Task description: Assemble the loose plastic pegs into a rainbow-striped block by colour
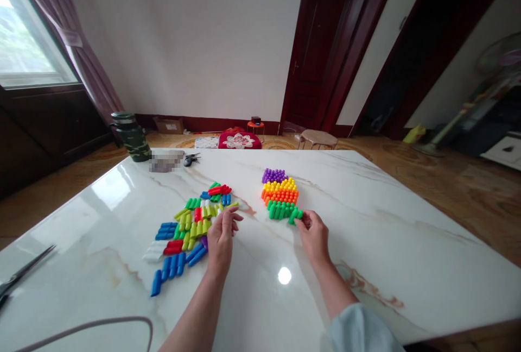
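On the white marble table (366, 243) stands a block of upright pegs in rows of purple, yellow, orange and green (280, 193). My right hand (314, 236) pinches a green peg (293, 215) at the near right corner of that block. My left hand (222, 238) rests by a loose pile of lying pegs (191, 227) in blue, green, yellow-green, red and white. Its fingertips are closed on a small light peg at the pile's right edge.
A camouflage bottle (131, 136) stands at the table's far left corner, with a bunch of keys (190, 159) near it. Scissors (20, 275) and a grey cable (89, 327) lie at the near left edge. A stool (317, 138) and a red cushion (239, 140) are on the floor beyond.
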Available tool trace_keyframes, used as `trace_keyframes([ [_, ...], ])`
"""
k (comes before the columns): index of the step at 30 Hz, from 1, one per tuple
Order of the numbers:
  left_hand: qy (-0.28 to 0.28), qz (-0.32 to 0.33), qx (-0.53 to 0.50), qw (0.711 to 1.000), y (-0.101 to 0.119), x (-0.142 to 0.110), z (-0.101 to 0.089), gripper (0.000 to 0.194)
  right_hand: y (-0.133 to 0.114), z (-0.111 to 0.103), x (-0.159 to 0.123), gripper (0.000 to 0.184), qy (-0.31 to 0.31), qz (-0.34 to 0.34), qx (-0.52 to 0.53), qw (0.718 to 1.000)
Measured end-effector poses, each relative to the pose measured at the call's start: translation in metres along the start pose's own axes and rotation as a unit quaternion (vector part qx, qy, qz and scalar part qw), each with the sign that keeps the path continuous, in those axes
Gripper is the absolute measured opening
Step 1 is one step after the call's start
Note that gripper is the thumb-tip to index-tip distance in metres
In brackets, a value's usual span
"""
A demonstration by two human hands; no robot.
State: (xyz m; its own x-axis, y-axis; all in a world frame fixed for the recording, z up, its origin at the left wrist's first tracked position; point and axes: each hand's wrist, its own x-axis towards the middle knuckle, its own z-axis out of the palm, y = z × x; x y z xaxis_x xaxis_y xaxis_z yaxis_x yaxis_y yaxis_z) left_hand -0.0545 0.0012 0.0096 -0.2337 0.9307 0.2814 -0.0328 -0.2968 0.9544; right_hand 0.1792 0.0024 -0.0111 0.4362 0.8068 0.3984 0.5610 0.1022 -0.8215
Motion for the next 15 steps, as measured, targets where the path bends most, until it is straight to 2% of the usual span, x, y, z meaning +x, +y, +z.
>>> trace_keyframes([
  [15,0.001,-0.001,-0.010,1.000,0.000,0.001,0.001,0.045,-0.003,0.014,-0.001,0.021,0.004,-0.035,0.007,0.999],
])
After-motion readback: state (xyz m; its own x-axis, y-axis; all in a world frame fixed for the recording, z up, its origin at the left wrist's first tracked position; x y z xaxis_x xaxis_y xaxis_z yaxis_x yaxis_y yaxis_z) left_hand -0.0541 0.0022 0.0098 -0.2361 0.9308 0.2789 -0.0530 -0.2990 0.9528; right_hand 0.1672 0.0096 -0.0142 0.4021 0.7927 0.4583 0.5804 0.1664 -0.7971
